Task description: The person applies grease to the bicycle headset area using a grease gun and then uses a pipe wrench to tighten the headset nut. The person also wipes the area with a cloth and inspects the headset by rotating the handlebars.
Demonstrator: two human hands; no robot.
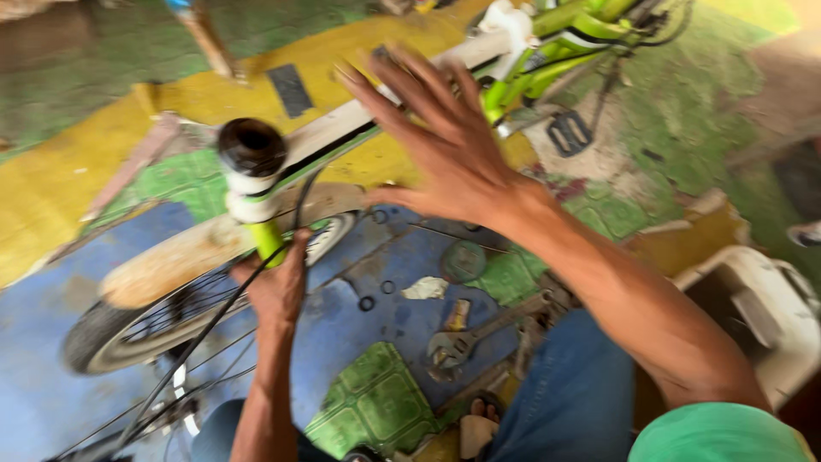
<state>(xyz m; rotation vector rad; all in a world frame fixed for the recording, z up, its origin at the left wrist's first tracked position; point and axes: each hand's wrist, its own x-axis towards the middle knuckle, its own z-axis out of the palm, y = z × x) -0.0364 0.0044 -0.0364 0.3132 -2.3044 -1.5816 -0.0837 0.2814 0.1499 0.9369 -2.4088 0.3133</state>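
Gripping head tube (255, 184), left hand (275, 287)

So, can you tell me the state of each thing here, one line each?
Left hand: closed around the green steering tube.
Right hand: open, fingers spread, blurred, holding nothing.
Head tube: top open, no handlebar in it.
Front wheel: on the fork.
Wrench: lying on the floor.
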